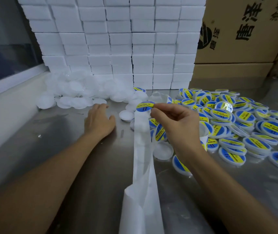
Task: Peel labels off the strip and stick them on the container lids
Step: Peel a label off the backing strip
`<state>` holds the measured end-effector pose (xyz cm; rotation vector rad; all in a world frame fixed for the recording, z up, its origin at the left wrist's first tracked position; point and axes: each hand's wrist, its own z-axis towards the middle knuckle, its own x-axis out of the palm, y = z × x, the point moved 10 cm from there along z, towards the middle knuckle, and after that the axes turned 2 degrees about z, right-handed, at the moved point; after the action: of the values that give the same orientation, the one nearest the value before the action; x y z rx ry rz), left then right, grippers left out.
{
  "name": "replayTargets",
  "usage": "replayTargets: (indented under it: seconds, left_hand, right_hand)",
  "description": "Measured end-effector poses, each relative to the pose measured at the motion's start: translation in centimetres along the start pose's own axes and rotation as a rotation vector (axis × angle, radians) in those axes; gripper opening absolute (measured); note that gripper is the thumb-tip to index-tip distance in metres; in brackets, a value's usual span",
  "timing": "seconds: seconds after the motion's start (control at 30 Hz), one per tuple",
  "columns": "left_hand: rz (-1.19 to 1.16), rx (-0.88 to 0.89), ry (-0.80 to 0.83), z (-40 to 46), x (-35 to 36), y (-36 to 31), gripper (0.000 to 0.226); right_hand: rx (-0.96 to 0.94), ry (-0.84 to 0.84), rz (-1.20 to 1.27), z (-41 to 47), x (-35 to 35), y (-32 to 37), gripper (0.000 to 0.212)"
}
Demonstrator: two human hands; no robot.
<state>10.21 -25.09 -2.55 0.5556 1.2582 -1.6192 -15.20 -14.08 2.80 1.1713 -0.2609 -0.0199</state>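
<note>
Backing strip (141, 174) nearest; right hand (177, 122) pinches "SOLDERING PASTE" label (145, 106); left hand (99, 120) spread on table (67, 149).

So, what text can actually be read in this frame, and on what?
"SOLDERING PASTE": yellow band on labelled lids.
Label pinched by right hand: same design, print blurred.
Cardboard box: large Chinese characters, turned sideways, not legible to me.
White boxes: no text.

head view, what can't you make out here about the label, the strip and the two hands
- Label pinched by the right hand: its print is too small and blurred to read.
- Strip: the lower end is cut off by the bottom edge.
- Left hand: the palm faces down on the table, so anything beneath it is hidden.
</note>
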Motion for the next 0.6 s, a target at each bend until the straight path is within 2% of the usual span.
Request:
replayTargets:
  seconds: [0.13, 0.33, 0.47, 0.6]
  left_hand:
    - [0.203, 0.045, 0.082, 3.5, 2.2, 0.7, 0.055]
    - [0.379, -0.038, 0.096, 6.4, 3.1, 1.8, 0.044]
    - [0.278, -0.049, 0.001, 6.7, 2.4, 2.2, 0.030]
    - [0.071, -0.136, -0.059, 6.6, 1.6, 3.6, 0.019]
  right_hand:
    - [-0.011, 0.076, -0.005, -0.3, 1.1, -0.3, 0.020]
    - [0.033, 0.116, -0.038, -0.4, 1.6, -1.5, 0.021]
    - [0.098, 0.121, -0.032, -0.5, 1.8, -2.4, 0.012]
    - [0.163, 0.161, 0.010, -0.8, 2.4, -3.0, 0.015]
